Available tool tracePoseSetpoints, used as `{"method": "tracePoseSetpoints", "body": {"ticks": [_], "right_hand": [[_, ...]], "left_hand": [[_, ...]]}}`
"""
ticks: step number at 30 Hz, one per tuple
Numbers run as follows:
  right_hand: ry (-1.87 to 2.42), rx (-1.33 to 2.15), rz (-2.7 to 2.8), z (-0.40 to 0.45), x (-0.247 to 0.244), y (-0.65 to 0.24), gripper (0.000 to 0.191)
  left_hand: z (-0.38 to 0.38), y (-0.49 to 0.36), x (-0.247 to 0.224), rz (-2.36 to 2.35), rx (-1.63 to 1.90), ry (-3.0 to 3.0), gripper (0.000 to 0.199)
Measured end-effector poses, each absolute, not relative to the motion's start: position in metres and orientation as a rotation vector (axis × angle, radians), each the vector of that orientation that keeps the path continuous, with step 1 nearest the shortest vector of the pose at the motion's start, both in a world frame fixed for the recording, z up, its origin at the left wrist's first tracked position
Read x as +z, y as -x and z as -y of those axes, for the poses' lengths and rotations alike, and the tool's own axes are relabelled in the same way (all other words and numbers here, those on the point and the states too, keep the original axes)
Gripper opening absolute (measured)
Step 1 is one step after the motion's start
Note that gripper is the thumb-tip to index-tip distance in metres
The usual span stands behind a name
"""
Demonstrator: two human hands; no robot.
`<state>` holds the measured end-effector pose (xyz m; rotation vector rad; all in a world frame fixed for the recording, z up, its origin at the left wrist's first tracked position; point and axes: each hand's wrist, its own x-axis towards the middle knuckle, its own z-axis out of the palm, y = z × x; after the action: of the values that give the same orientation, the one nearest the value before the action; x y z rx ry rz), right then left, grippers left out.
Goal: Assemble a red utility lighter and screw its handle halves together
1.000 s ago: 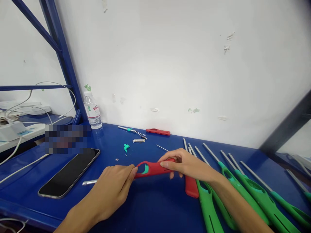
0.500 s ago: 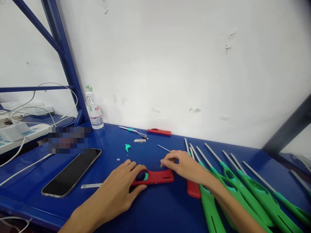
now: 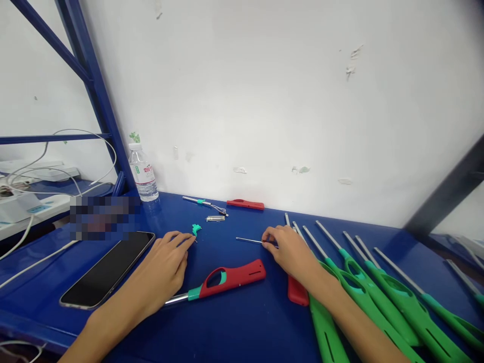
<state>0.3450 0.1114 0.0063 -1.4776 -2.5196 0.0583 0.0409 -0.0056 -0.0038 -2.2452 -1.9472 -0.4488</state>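
My right hand (image 3: 289,249) is closed around the handle end of a thin screwdriver (image 3: 247,240), whose metal shaft points left over the table. My left hand (image 3: 164,267) has its fingers stretched forward, the index fingertip close to a small dark bit and a teal plastic piece (image 3: 195,229). Between my hands lies a red stick lighter (image 3: 234,282) with a teal trigger and metal tube; my left wrist hides the tube's end. Another red lighter (image 3: 297,292) sits partly under my right hand.
At the back lie a metal tube with wires (image 3: 204,202), a red casing half (image 3: 245,204) and a small clear part (image 3: 215,218). Several green lighters (image 3: 378,302) are at right. A phone (image 3: 108,269) and water bottle (image 3: 143,174) are at left.
My left hand has let go of the red lighter and moved left and away from me, near the teal piece. The lighter now lies tilted. My right hand has shifted slightly right.
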Motion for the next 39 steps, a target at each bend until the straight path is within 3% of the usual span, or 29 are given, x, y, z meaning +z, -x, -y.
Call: {"method": "tracePoseSetpoints", "body": {"ticks": [14, 20, 29, 39], "right_hand": [[1.429, 0.060, 2.571, -0.102, 0.012, -0.340, 0.016], [1.342, 0.083, 2.607, -0.083, 0.019, -0.327, 0.010], [1.274, 0.131, 2.582, -0.074, 0.022, -0.323, 0.009], [1.255, 0.141, 2.504, -0.078, 0.028, -0.328, 0.012]], "left_hand": [[0.001, -0.035, -0.015, 1.700, -0.251, 2.333, 0.062], [0.006, -0.043, 0.002, 1.625, -0.209, 2.364, 0.044], [0.007, -0.046, -0.009, 1.656, -0.271, 2.337, 0.034], [0.012, -0.043, -0.009, 1.709, -0.449, 2.362, 0.036]]}}
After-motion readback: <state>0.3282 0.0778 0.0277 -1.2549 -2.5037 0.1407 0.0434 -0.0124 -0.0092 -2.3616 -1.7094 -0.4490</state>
